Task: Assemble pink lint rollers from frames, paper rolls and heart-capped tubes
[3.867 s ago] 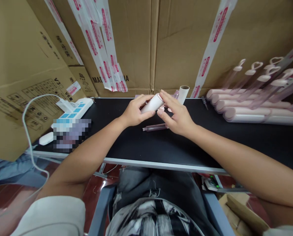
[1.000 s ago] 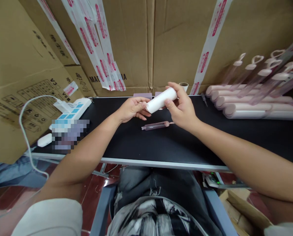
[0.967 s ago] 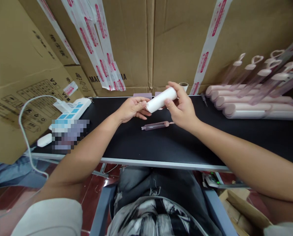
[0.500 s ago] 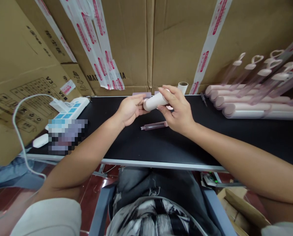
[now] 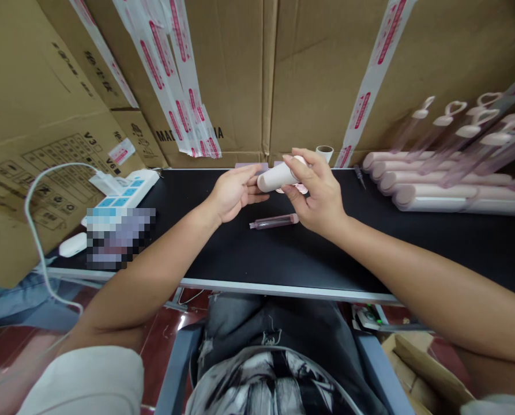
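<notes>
A pale, whitish cylinder (image 5: 277,177) lies tilted in my right hand (image 5: 320,187), whose thumb and fingers wrap its right end. My left hand (image 5: 235,193) is open, fingers stretched out, at the cylinder's left end. Some of its fingers pass behind that end, and whether they press on it I cannot tell. Just below, a slim clear pinkish tube (image 5: 274,222) with a pink cap lies on the black table. Small pink pieces (image 5: 300,188) show partly behind my right hand. Behind that hand stands an open white tube (image 5: 324,153).
Several pale pink cylinders (image 5: 447,196) lie at the right, with clear wand tubes with heart-shaped handles (image 5: 454,112) on them. A white power strip (image 5: 123,193) with a cable is at the left, beside a blurred-out object (image 5: 121,236). Cardboard boxes (image 5: 226,75) wall the back edge.
My left fingers have spread a little from the cylinder's end. The cylinder is still in my right hand, turned slightly. The whole view has shifted a little.
</notes>
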`<control>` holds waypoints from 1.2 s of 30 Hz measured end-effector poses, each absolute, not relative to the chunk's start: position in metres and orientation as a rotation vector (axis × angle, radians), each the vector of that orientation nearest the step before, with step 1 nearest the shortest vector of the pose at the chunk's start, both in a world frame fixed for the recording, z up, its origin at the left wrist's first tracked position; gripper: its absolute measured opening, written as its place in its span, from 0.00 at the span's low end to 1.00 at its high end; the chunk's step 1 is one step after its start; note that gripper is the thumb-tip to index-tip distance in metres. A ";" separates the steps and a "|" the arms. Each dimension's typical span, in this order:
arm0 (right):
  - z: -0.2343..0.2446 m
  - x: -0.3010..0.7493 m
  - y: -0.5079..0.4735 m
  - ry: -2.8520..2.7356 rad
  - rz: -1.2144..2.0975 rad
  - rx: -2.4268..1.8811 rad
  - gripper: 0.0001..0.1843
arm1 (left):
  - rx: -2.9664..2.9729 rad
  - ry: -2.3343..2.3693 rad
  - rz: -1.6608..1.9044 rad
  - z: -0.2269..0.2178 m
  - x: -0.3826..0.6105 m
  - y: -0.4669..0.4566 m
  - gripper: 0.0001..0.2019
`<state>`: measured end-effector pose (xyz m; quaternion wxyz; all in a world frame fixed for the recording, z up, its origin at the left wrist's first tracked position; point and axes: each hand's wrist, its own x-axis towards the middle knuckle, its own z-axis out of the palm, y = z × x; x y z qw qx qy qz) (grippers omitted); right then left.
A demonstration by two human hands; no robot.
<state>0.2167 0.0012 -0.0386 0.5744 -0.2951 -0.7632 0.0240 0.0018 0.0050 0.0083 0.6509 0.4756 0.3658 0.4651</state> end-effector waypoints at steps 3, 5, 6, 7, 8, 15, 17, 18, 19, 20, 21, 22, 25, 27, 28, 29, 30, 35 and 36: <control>-0.038 0.217 0.001 -1.798 0.059 -0.670 0.27 | 1.079 0.814 1.101 0.008 0.003 0.003 0.16; -0.037 0.215 -0.003 -1.818 0.063 -0.625 0.27 | 1.085 0.807 1.145 0.007 0.003 0.002 0.19; -0.036 0.213 -0.006 -1.830 0.074 -0.605 0.27 | 1.099 0.808 1.160 0.006 0.003 0.003 0.21; -0.034 0.212 -0.010 -1.843 0.094 -0.591 0.26 | 1.121 0.811 1.170 0.006 0.002 0.003 0.23; -0.033 0.210 -0.013 -1.852 0.127 -0.585 0.26 | 1.149 0.813 1.177 0.006 0.002 0.004 0.24; -0.035 0.200 -0.010 -1.706 0.596 -0.574 0.54 | 1.366 0.719 1.278 0.007 0.006 0.000 0.26; -0.037 0.201 -0.004 -1.684 0.765 -0.535 0.52 | 1.449 0.709 1.276 0.005 0.008 0.002 0.25; -0.037 0.202 -0.002 -1.654 0.846 -0.523 0.49 | 1.505 0.722 1.280 0.002 0.007 0.005 0.24; -0.037 0.203 0.000 -1.613 0.912 -0.515 0.45 | 1.582 0.755 1.293 -0.001 0.004 0.011 0.22; -0.036 0.205 0.001 -1.565 0.956 -0.508 0.42 | 1.681 0.809 1.306 -0.004 -0.001 0.018 0.20; -0.035 0.207 0.003 -1.522 0.979 -0.500 0.39 | 1.803 0.897 1.329 -0.008 -0.007 0.027 0.19; -0.035 0.209 0.004 -1.489 0.989 -0.492 0.37 | 1.951 1.009 1.327 -0.012 -0.015 0.037 0.18; -0.032 0.215 0.009 -1.435 0.972 -0.486 0.35 | 2.262 1.406 1.094 -0.022 -0.038 0.064 0.21; -0.031 0.219 0.012 -1.427 0.946 -0.500 0.35 | 2.324 1.639 0.949 -0.028 -0.047 0.077 0.25; -0.032 0.220 0.013 -1.431 0.936 -0.507 0.35 | 2.330 1.732 0.903 -0.031 -0.049 0.081 0.26; -0.032 0.220 0.014 -1.439 0.930 -0.512 0.35 | 2.324 1.807 0.871 -0.033 -0.050 0.085 0.26; -0.032 0.220 0.014 -1.451 0.926 -0.516 0.36 | 2.301 1.868 0.850 -0.035 -0.050 0.087 0.26; -0.038 0.220 0.016 -1.487 0.956 -0.521 0.37 | 2.101 1.985 0.821 -0.041 -0.041 0.090 0.16; -0.038 0.220 0.016 -1.478 0.973 -0.520 0.37 | 2.076 2.007 0.817 -0.041 -0.040 0.089 0.14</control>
